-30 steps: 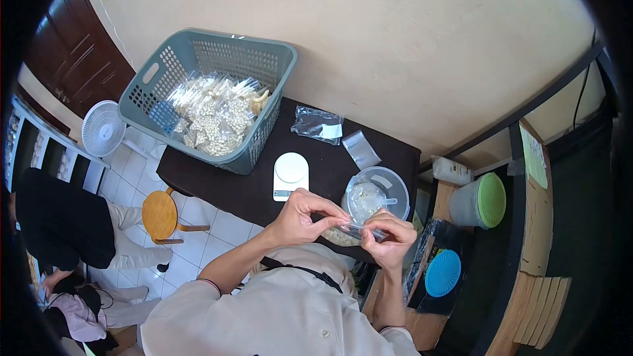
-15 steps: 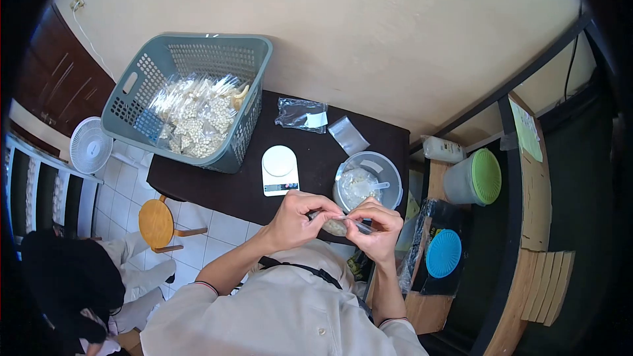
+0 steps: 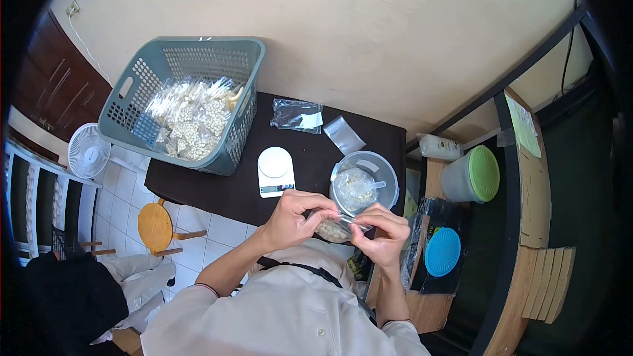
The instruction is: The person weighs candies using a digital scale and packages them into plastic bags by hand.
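My left hand [image 3: 293, 219] and my right hand [image 3: 382, 232] meet at the table's front edge. Both pinch the top of a clear plastic bag [image 3: 333, 231] with pale pieces in its lower part, which hangs between them. Just beyond my hands stands a translucent bucket [image 3: 390, 181] holding a pale-filled bag and a clear scoop [image 3: 374, 185]. To the left of it lies a white digital scale [image 3: 275, 164] with nothing on its plate. Farther back are a flat clear bag [image 3: 344, 136] and a crumpled stack of clear packaging [image 3: 297, 115].
A grey-green basket [image 3: 227, 148] with many filled bags occupies the dark table's [image 3: 237, 194] left end. At left are a wooden stool [image 3: 155, 227], a fan [image 3: 89, 150] and a person in black [image 3: 76, 300]. Shelves at right hold a green-lidded tub [image 3: 461, 181] and a blue lid [image 3: 443, 252].
My hands have drawn slightly apart at the bag's top, and more of its filled part shows. The person at left has leaned lower. The whole view has shifted slightly.
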The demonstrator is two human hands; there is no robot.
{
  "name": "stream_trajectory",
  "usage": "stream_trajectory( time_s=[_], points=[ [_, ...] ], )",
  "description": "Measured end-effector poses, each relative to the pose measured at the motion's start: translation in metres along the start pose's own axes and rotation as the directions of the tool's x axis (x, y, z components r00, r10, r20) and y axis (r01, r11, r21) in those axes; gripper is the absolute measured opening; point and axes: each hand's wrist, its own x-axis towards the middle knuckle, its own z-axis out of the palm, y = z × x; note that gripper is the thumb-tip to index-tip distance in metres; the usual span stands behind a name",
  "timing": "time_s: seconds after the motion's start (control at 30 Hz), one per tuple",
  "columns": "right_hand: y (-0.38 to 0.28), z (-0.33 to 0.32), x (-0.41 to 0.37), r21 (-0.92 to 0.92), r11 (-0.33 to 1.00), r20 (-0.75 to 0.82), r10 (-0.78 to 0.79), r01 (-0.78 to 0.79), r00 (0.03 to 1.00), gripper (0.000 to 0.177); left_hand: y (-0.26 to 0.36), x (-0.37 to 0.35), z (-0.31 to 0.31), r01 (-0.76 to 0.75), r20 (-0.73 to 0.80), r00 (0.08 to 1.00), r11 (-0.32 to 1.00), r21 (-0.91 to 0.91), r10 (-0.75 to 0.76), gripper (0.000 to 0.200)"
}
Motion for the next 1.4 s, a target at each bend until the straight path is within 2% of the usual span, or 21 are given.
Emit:
stream_trajectory(
  time_s=[0.13,0.23,0.33,0.4,0.47,0.57,0.63,0.77,0.87,0.97,1.13,1.27,1.33,1.37,1.4],
  points=[
    [-0.003,-0.004,-0.002,0.022,1.0,-0.014,0.014,-0.014,1.0,0.016,-0.001,-0.004,0.008,-0.005,-0.084,0.996,1.0,-0.001,0.005,0.007],
    [-0.001,-0.01,-0.001,0.023,1.0,0.017,0.012,-0.012,1.0,0.017,0.002,0.004,0.0,-0.027,-0.05,0.998,0.999,-0.017,0.026,0.008],
    [-0.003,-0.011,0.0,0.025,1.0,0.085,0.008,-0.01,0.996,0.018,0.002,0.005,-0.001,-0.025,0.093,0.995,0.994,-0.102,0.034,0.013],
    [-0.005,-0.01,0.003,0.014,1.0,0.119,0.003,-0.004,0.993,0.019,0.003,0.003,0.0,-0.034,0.08,0.996,0.995,-0.096,0.042,0.013],
    [-0.007,-0.008,0.005,0.066,0.995,0.072,-0.079,0.074,0.994,0.019,0.004,0.001,0.0,-0.045,0.07,0.996,0.995,-0.09,0.051,0.013],
    [-0.003,-0.01,0.001,0.074,0.992,0.041,-0.108,0.105,0.993,0.019,0.006,-0.003,0.003,-0.037,0.018,0.999,0.994,-0.099,0.039,0.011],
    [-0.005,-0.01,-0.001,0.069,0.994,0.046,-0.09,0.087,0.995,0.019,0.008,-0.006,0.007,0.019,0.017,1.0,0.99,-0.142,-0.017,0.01],
    [-0.002,-0.011,-0.005,0.044,0.996,0.021,-0.078,0.077,0.997,0.018,0.012,-0.008,0.009,0.037,0.045,0.998,0.993,-0.111,-0.032,0.008],
    [-0.003,-0.009,-0.005,0.057,0.994,0.03,-0.093,0.091,0.995,0.019,0.018,-0.008,0.012,0.103,0.082,0.992,0.989,-0.108,-0.095,0.007],
    [-0.007,-0.008,-0.004,0.084,0.996,0.034,-0.042,0.039,0.999,0.019,0.015,-0.01,0.013,0.084,0.039,0.996,0.992,-0.091,-0.081,0.007],
    [-0.007,-0.009,-0.006,0.076,0.994,0.06,-0.077,0.073,0.995,0.017,0.015,-0.013,0.022,-0.027,-0.004,1.0,1.0,0.01,0.027,0.009],
    [-0.004,-0.01,-0.008,0.048,0.995,0.015,-0.085,0.084,0.996,0.016,0.013,-0.012,0.029,-0.104,-0.033,0.994,0.992,0.065,0.106,0.008],
    [-0.003,-0.014,-0.01,0.024,0.997,0.004,-0.068,0.067,0.998,0.016,0.014,-0.01,0.028,-0.005,-0.035,0.999,0.999,-0.032,0.004,0.007],
    [-0.003,-0.017,-0.01,0.004,0.999,0.001,-0.051,0.051,0.999,0.016,0.009,-0.011,0.027,-0.007,-0.031,0.999,0.999,-0.035,0.006,0.007],
    [-0.005,-0.016,-0.01,0.008,1.0,-0.048,0.016,-0.016,0.999,0.014,0.004,-0.013,0.025,0.087,-0.048,0.995,0.989,-0.123,-0.093,0.007]
  ],
)
